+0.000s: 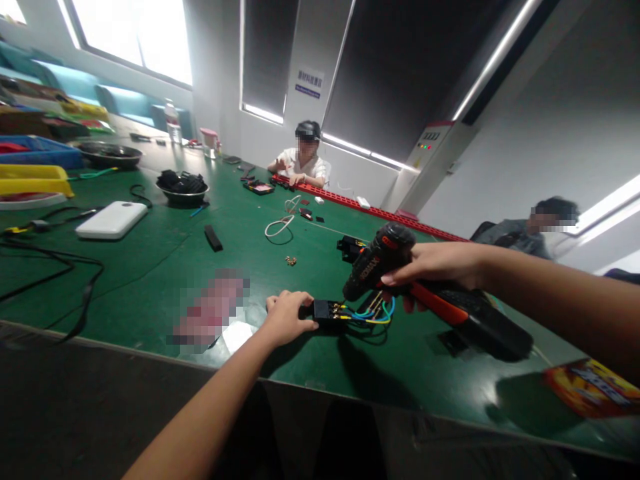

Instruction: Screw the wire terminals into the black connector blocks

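One view was on hand, the head camera, and we took it from near to far. We found the left hand point(286, 319) resting on the green table point(150, 280), its fingers pinching the near end of a small black connector block point(327, 311). Coloured wires point(376, 313), yellow, blue and green, ran out of the block's far end and lay in a loose loop on the table. We found the right hand point(436, 265) wrapped tight around the body of a black and orange power screwdriver point(425, 293), which was held above the table with its nose slanting down toward the wired end of the block. We could not tell whether the bit touched the block.

Farther out on the table we noted a white flat box point(112, 219), a metal bowl of dark parts point(182, 187), a loop of white cable point(279, 227) and black cables point(50, 267) at the left edge. Two other people point(301, 163) sat at the far side; one had hands on the table.
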The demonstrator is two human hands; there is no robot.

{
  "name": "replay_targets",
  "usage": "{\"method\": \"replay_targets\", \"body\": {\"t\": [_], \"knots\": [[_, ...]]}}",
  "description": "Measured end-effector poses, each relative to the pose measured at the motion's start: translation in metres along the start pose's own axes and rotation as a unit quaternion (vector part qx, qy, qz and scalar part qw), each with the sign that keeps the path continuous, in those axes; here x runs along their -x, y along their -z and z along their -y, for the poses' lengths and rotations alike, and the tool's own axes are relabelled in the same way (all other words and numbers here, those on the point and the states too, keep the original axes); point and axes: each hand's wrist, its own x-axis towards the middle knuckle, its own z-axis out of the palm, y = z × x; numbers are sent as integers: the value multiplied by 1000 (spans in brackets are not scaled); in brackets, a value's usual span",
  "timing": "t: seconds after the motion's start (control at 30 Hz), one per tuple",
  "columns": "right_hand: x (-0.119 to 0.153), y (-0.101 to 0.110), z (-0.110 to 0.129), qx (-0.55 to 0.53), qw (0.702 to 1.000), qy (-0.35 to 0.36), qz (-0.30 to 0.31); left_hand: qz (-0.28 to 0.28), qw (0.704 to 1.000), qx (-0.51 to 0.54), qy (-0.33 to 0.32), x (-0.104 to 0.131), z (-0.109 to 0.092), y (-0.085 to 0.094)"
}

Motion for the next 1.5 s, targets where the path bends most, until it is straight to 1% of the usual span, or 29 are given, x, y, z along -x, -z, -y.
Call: {"method": "replay_targets", "body": {"t": [0.07,0.13,0.4,0.67,0.8,0.97,1.1,1.37,1.5], "knots": [[-3,1,4,21,1000,-7,20,-1,1000,1,-2,0,0,0],[-5,0,5,26,999,-11,21,-2,1000,2,-4,1,0,0],[-4,-2,-1,-15,999,1,-32,-1,1000,0,1,0,-1,0],[1,-4,-4,-12,999,5,-46,0,1000,6,1,0,-2,1],[1,-5,-2,-17,999,7,-47,0,1000,4,2,0,-1,1],[4,-5,-1,2,999,-5,-32,-1,1000,0,3,1,-1,1],[4,-7,1,-1,999,13,-30,1,1000,-3,4,1,-1,1],[8,-6,1,-6,999,10,-47,1,1000,-1,1,0,0,1],[11,-6,0,-11,999,25,-46,2,1000,2,2,0,1,1]]}}
